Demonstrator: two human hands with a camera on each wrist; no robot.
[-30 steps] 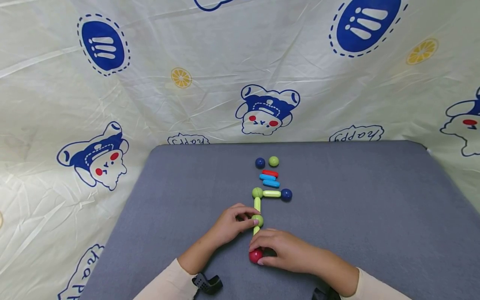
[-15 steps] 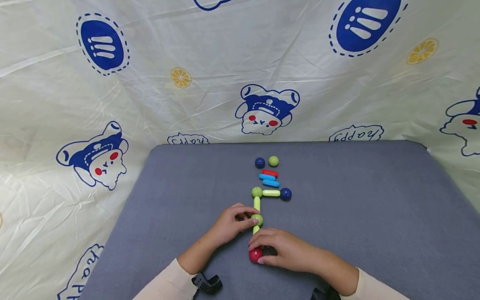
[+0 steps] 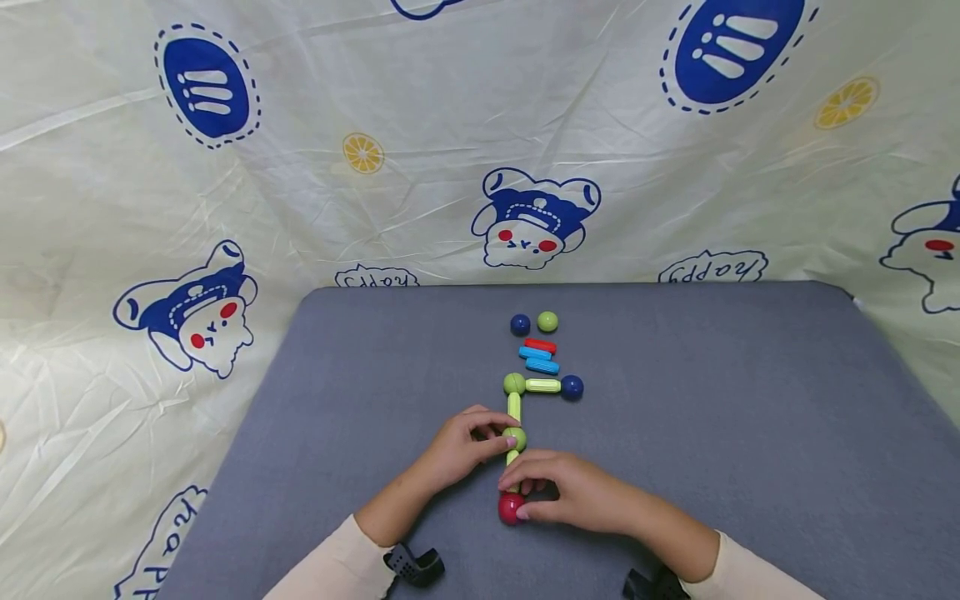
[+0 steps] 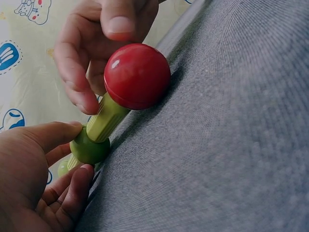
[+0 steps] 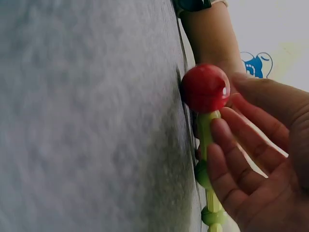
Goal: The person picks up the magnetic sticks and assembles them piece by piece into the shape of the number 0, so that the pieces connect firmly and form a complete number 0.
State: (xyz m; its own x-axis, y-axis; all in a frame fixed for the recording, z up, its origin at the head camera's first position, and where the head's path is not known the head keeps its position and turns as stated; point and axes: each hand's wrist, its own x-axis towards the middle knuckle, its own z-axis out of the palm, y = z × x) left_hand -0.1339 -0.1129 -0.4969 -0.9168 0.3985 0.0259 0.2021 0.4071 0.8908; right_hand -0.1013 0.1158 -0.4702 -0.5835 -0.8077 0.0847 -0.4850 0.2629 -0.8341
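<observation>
In the head view, balls and light-green rods form a connected chain on the grey table. My left hand (image 3: 459, 450) pinches its middle green ball (image 4: 89, 147) between thumb and fingers. A short light-green rod (image 4: 107, 118) runs from that ball to a larger red ball (image 3: 511, 509) at the near end. Beside the red ball is my right hand (image 3: 581, 493), its thumb near the ball's side and its loosely bent fingers alongside the rod. Farther up the chain, another green ball (image 3: 514, 383) joins a sideways rod (image 3: 543, 386) ending in a blue ball (image 3: 572, 387).
Past the chain lie two blue rods (image 3: 542, 366) and a red rod (image 3: 540, 346). Behind them sit a loose blue ball (image 3: 520, 325) and a loose green ball (image 3: 547, 322). A printed pale sheet (image 3: 435, 217) hangs behind the grey table (image 3: 712, 417).
My right fingers have loosened from the red ball and shifted slightly up along the rod, leaving more of the ball showing. The left hand keeps its pinch on the green ball.
</observation>
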